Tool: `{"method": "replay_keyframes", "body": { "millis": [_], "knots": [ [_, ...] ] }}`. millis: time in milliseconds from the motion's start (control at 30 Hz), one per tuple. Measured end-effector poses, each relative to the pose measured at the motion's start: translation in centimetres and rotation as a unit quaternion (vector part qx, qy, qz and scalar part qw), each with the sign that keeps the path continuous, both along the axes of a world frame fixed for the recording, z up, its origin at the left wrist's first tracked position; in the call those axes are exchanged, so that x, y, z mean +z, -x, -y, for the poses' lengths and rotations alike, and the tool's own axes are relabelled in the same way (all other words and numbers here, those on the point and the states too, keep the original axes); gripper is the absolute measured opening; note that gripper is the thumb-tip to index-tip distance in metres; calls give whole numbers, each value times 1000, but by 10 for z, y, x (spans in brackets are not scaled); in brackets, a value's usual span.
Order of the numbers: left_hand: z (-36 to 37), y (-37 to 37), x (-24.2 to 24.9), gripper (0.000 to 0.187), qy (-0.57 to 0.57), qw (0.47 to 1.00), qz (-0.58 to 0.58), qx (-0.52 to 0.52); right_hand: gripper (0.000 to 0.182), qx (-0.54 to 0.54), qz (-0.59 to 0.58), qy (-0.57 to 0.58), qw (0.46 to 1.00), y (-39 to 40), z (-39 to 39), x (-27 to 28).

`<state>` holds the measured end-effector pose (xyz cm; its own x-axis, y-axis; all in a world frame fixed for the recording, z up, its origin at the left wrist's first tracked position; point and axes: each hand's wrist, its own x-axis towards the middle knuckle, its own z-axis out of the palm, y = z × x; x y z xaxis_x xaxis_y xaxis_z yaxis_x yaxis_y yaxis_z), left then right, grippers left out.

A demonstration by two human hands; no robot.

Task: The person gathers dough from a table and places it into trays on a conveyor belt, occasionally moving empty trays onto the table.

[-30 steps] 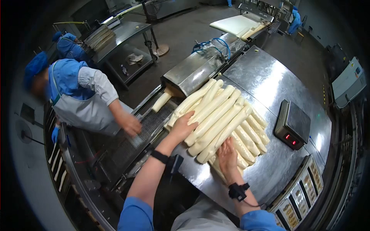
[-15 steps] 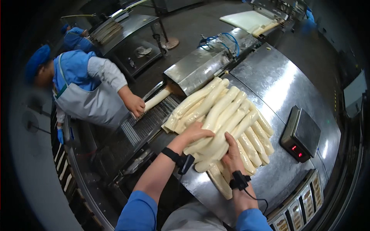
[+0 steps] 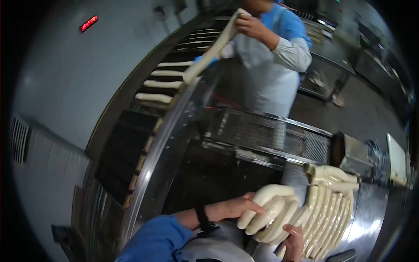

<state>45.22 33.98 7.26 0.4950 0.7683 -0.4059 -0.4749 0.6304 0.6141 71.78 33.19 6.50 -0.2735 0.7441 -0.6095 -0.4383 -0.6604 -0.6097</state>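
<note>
Between my two hands hangs a bundle of several pale dough strips [image 3: 273, 209], bent downward at their left ends. My left hand [image 3: 244, 205] grips the bundle from the left, thumb over the top strip. At its lower right, my right hand [image 3: 294, 238] holds the strips with the thumb in front. Just right of the bundle, a row of glossy dough strips [image 3: 334, 214] lies side by side on the metal table [image 3: 371, 209], with more strips [image 3: 334, 177] lying across their far end.
A co-worker [image 3: 275, 56] in an apron holds up one long dough strip [image 3: 214, 50] beyond the mesh conveyor [image 3: 270, 131]. Dark trays with spaced strips [image 3: 163, 83] run along the left wall. A metal rail [image 3: 152, 161] stands left of me.
The view has swung left. My hands have lifted the bundle off the pile and carried it to the left side of the table. The co-worker's strip is now raised off the conveyor.
</note>
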Motion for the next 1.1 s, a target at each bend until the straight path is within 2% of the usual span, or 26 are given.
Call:
{"method": "replay_keyframes", "body": {
  "millis": [100, 167, 200, 233, 300, 333, 400, 433, 467, 500, 533, 567, 633, 700, 733, 767, 800, 833, 867, 900, 933, 967, 1000, 1033, 1067, 1100],
  "knots": [
    [66, 85, 52, 55, -63, 978, -98, 172, 83, 187, -66, -31, 980, 105, -17, 45],
    [114, 137, 96, 59, -104, 941, -133, 292, 79, 330, -100, -99, 933, 188, -26, 79],
    [144, 161, 112, 63, -114, 920, -160, 339, 79, 339, -193, -120, 913, 221, -17, 98],
    [177, 181, 125, 68, -123, 895, -188, 385, 80, 466, -166, -106, 863, 270, -20, 119],
    [230, 211, 142, 56, -147, 798, -241, 533, 81, 566, -236, -116, 781, 359, -7, 129],
    [260, 230, 137, 52, -133, 757, -250, 590, 77, 602, -212, -224, 737, 407, 8, 149],
    [315, 270, 128, 43, -63, 676, -288, 675, 56, 615, -135, -384, 675, 500, 35, 160],
    [330, 292, 128, 39, -11, 639, -312, 703, 49, 576, -45, -379, 722, 535, 47, 165],
    [356, 317, 116, 38, 34, 626, -350, 696, 48, 495, 16, -481, 723, 571, 60, 138],
    [382, 347, 95, 37, 76, 613, -388, 684, 48, 437, 23, -495, 751, 588, 67, 119],
    [415, 382, 54, 48, 130, 580, -446, 669, 48, 426, 8, -492, 759, 596, 70, 102],
    [451, 413, 17, 65, 169, 556, -490, 650, 47, 414, -8, -490, 767, 591, 69, 86],
    [463, 425, 7, 78, 186, 469, -517, 692, 44, 436, -31, -438, 785, 557, 56, 57],
    [497, 469, -44, 71, 292, 426, -613, 598, 40, 444, 0, -370, 816, 497, 17, 31],
    [495, 469, -41, 62, 259, 430, -568, 653, 39, 416, 55, -332, 845, 460, -3, 11],
    [492, 460, -38, 52, 271, 429, -564, 651, 38, 381, 108, -291, 871, 420, -22, -8],
    [496, 459, -53, 48, 163, 439, -527, 709, 36, 324, 154, -259, 897, 375, -37, -23],
    [514, 463, -75, 43, 238, 415, -582, 657, 34, 257, 201, -222, 919, 329, -51, -34],
    [520, 448, -79, 38, 130, 491, -503, 699, 33, 197, 259, -199, 924, 283, -62, -43],
    [513, 435, -70, 33, 101, 531, -474, 695, 32, 128, 322, -169, 923, 234, -70, -51],
    [520, 423, -69, 32, 136, 549, -514, 645, 31, 65, 349, -165, 920, 183, -78, -66],
    [525, 417, -79, 34, 161, 567, -446, 674, 32, 32, 395, -155, 905, 145, -74, -43],
    [509, 391, -71, 38, 158, 507, -420, 736, 33, -21, 429, -154, 890, 103, -83, -52],
    [550, 410, -136, 44, 118, 374, -678, 622, 34, -64, 459, -155, 872, 64, -95, -65],
    [524, 414, -135, 44, 102, 396, -680, 608, 36, -102, 484, -148, 857, 32, -105, -69],
    [509, 409, -121, 46, 161, 419, -683, 576, 39, -133, 504, -145, 841, 7, -120, -75]
  ]
}}
